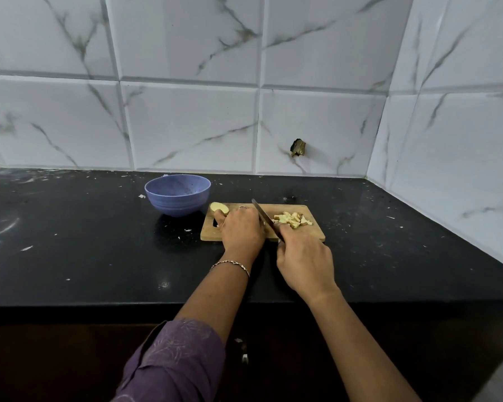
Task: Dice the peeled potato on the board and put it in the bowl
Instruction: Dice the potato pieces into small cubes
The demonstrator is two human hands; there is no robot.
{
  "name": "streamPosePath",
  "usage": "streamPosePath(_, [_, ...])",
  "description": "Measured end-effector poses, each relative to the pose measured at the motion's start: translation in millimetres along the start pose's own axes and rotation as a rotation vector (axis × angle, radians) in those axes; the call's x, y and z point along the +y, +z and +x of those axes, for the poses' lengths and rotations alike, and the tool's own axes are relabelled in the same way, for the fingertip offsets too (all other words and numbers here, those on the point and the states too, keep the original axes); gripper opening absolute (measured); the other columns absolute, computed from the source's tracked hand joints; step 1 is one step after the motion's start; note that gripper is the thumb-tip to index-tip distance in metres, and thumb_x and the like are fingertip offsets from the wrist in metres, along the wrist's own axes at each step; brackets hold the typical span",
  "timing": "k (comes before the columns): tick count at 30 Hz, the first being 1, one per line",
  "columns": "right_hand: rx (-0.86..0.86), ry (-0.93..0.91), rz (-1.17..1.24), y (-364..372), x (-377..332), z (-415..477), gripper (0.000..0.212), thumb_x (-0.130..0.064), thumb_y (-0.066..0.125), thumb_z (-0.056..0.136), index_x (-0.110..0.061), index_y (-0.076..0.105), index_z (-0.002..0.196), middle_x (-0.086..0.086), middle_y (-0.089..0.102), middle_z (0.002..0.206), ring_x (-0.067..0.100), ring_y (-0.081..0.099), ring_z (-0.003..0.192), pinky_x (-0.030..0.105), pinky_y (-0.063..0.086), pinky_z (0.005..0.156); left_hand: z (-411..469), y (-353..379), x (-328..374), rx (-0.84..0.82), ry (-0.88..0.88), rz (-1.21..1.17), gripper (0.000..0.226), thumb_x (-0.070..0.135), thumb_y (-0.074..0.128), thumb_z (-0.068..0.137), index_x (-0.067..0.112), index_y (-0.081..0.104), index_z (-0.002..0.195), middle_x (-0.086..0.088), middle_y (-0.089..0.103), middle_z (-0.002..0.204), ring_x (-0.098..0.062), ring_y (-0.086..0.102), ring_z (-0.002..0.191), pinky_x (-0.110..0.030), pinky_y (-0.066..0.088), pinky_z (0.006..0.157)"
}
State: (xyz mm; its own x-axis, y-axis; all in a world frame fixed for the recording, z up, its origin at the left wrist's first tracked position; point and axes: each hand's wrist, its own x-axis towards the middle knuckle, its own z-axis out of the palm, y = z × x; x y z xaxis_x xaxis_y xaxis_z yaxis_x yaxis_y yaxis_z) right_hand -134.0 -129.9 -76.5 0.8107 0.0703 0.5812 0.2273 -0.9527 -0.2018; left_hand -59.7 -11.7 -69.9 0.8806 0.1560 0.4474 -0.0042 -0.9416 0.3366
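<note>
On the black tabletop [99,242], near its middle, a wooden board [312,233] is seen. Much of the board's left half is covered by the left hand [241,230]. Only the back of this hand is shown. Its fingers are bent down towards the board, and what lies under them is hidden, so it cannot be told whether anything is gripped. A pale potato piece [219,208] is left showing at the hand's far left edge, touching the outermost finger. A ring [242,207] and a bracelet [231,265] are worn on this hand and wrist.

The right hand [304,262] is clenched round the handle of a knife [263,216]. The handle is swallowed entirely by the fist. The blade is angled up and to the left, between the two hands, and its edge against the board is masked by the left hand. A heap of diced potato [294,219] is piled on the board's right half, just beyond the blade.

A blue bowl [174,203] is set just beside the board's far left corner; whether they touch cannot be made out, and nothing can be made out inside it. Open tabletop is left on both sides of the board and between its near edge and the tabletop's front edge, which is crossed by both forearms. Tiled walls close off the back and the right. The purple sleeve [172,361] and the right forearm are cut off at the bottom.
</note>
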Motion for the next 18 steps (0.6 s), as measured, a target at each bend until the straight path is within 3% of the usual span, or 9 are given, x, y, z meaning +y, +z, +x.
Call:
streamPosePath(6, [-0.049,0.006,0.063,-2.1,0.8,1.0,0.027,-0.026,0.051,0.098,-0.029,0.057,0.124,-0.006,0.067,0.101,0.016,0.064,0.09,0.03,0.046,0.068,-3.1,-3.3,2.8,0.013,0.011,0.027,0.017,0.02,0.054,0.095,0.012,0.069,0.097,-0.007,0.066,0.103,-0.026,0.059,0.104,-0.048,0.044,0.099])
streamPosePath(18, [-0.144,0.013,0.13,-9.3,4.3,6.3,0.035,-0.026,0.05,0.1,-0.031,0.056,0.134,-0.005,0.067,0.114,0.016,0.063,0.102,0.027,0.039,0.073,1.0,1.7,0.6,0.018,0.036,0.04,0.017,0.016,0.055,0.094,0.018,0.07,0.099,-0.004,0.066,0.106,-0.024,0.059,0.104,-0.048,0.039,0.102])
